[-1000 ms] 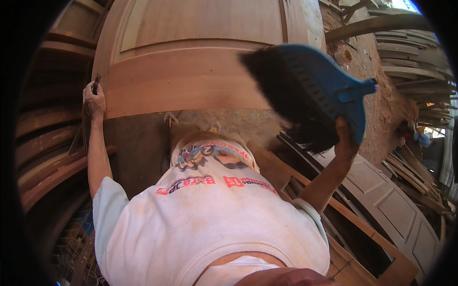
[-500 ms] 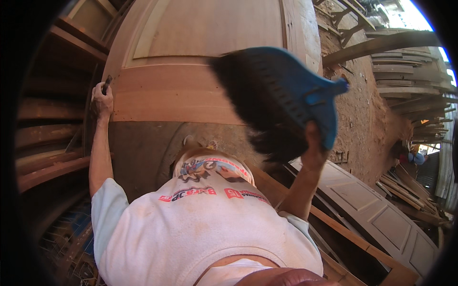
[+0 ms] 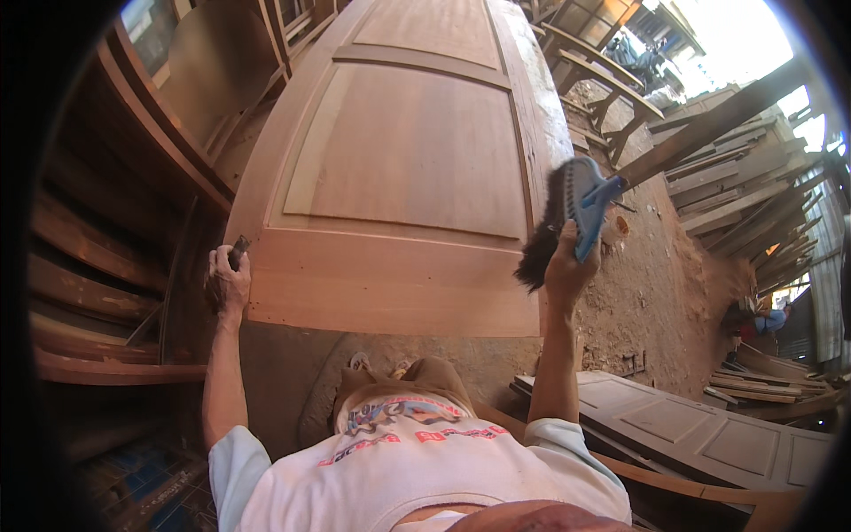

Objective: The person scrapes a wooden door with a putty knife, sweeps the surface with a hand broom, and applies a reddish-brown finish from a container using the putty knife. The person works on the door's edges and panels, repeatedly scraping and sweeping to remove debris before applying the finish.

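Note:
A panelled wooden door (image 3: 403,288) lies flat in front of me, its near end just past my feet. My right hand (image 3: 569,266) grips a blue broom head (image 3: 585,206) with dark bristles, held at the door's right edge. The bristles point left, toward the door; whether they touch it I cannot tell. At the door's near left corner, my left hand (image 3: 229,282) is closed around a small dark piece (image 3: 238,252). Fingers cover most of that piece, so its kind does not show.
Dark wooden boards and frames (image 3: 97,266) stand close on my left. Another panelled door (image 3: 674,426) lies low at the right. Beyond it are stacked planks (image 3: 745,168), a slanting beam (image 3: 709,124) and a wooden bench (image 3: 603,84). A person (image 3: 771,319) is far off at right.
The broom head has swung from above the door out to its right edge, carried by my right hand. My view has tilted up, showing more of the door. The left hand keeps its dark piece.

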